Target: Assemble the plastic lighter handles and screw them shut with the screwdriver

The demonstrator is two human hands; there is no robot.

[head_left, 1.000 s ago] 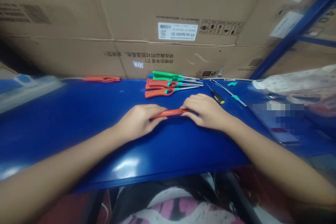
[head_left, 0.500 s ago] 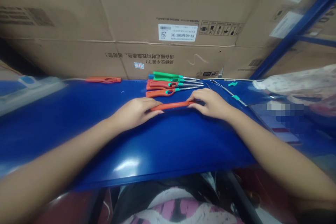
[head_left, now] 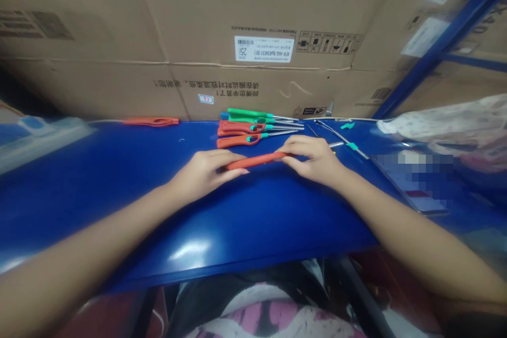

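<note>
The left hand and right hand pinch both ends of the orange handle, mid blue worktop. It looks light, stiff and smooth, so holding the ends seems best.

Big brown cardboard box says "AUX" upside down, and its white barcode label shows "25".

Both forearms are bare down to the bare left hand and bare right hand. Low in view, a soft garment patterned in pink, white and black covers the lap.
</note>
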